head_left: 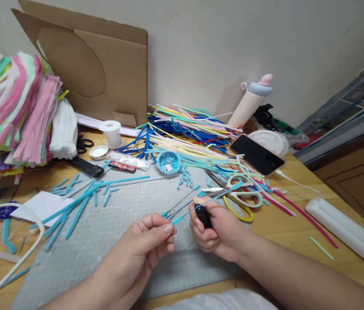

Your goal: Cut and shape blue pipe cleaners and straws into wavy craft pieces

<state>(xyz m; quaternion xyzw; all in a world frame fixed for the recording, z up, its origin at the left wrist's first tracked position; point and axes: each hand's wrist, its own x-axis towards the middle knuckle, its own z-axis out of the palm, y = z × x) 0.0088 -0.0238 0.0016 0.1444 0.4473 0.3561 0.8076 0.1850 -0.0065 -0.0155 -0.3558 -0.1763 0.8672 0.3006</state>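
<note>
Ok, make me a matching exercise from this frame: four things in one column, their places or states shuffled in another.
1. left hand
2. right hand
3. phone
4. cardboard

A. face up and dark
B. gripping a black object
C. standing at the wall
D. pinching a blue strip

Pairs: 1-D, 2-B, 3-A, 4-C

Blue strand (pixel 178 220) in left grip (pixel 151 241), black object (pixel 203 216) in right grip (pixel 216 228), over mat (pixel 96 232)
</note>
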